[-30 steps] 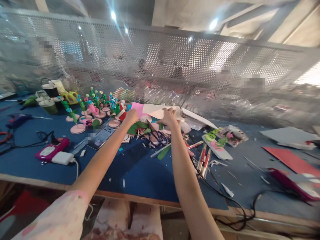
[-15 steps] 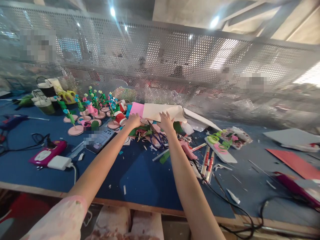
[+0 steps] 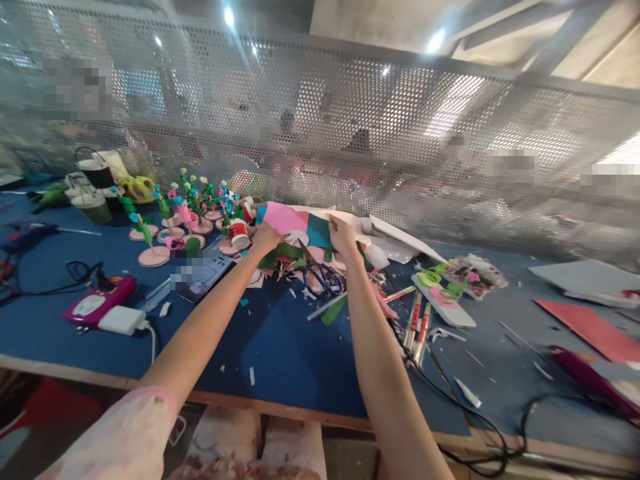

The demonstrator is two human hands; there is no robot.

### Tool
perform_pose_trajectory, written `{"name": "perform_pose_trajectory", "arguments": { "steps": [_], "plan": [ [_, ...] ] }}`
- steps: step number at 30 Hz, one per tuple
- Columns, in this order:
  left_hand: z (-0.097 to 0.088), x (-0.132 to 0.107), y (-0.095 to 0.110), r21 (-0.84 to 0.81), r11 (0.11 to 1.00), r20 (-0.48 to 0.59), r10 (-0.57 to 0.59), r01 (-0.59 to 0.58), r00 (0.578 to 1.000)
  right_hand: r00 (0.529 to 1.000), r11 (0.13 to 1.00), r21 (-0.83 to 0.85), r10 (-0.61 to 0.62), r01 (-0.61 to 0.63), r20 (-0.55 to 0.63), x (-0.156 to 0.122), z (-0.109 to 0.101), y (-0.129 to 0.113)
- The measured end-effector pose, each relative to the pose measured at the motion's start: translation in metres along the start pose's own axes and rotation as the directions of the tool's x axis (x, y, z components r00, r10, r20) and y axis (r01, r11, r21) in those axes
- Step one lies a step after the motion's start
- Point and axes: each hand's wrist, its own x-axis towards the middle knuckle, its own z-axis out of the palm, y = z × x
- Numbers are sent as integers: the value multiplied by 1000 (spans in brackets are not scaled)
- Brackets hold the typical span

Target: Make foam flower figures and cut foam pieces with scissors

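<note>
My left hand (image 3: 267, 238) is closed at the lower edge of a pink sheet (image 3: 286, 219) behind the scrap pile. My right hand (image 3: 342, 235) has its fingers pinched on the edge of a cream sheet (image 3: 347, 217), which is folded back. A teal sheet (image 3: 318, 231) shows between the hands, beside the pink one. Just below lie scissors with dark blue handles (image 3: 323, 280), among green and white scraps. A red-and-white spool (image 3: 239, 235) stands close to my left hand. Some fingertips are hidden by the sheets.
Small craft flowers on pink round bases (image 3: 154, 256) stand at left, near a phone (image 3: 205, 277) and a magenta power strip (image 3: 103, 303). Right of my arm are a pink glue gun (image 3: 384, 301), its black cord, and glue sticks (image 3: 421, 330). A perforated metal screen (image 3: 320, 133) rises behind.
My right hand has gone from spread fingers on the cream sheet to a pinch on its edge. The cream sheet is drawn back, and more pink and teal sheet shows.
</note>
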Motion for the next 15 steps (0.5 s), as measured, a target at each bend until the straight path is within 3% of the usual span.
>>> {"name": "perform_pose_trajectory", "arguments": {
  "steps": [8, 15],
  "plan": [
    [-17, 4, 4, -46, 985, -48, -169, 166, 985, 997, 997, 82, 21, -15, -79, 3, -17, -10],
    [-20, 11, 0, -145, 972, -44, -191, 183, 981, 995, 985, 172, 6, 10, -95, 4, -17, -10]
  ]
}}
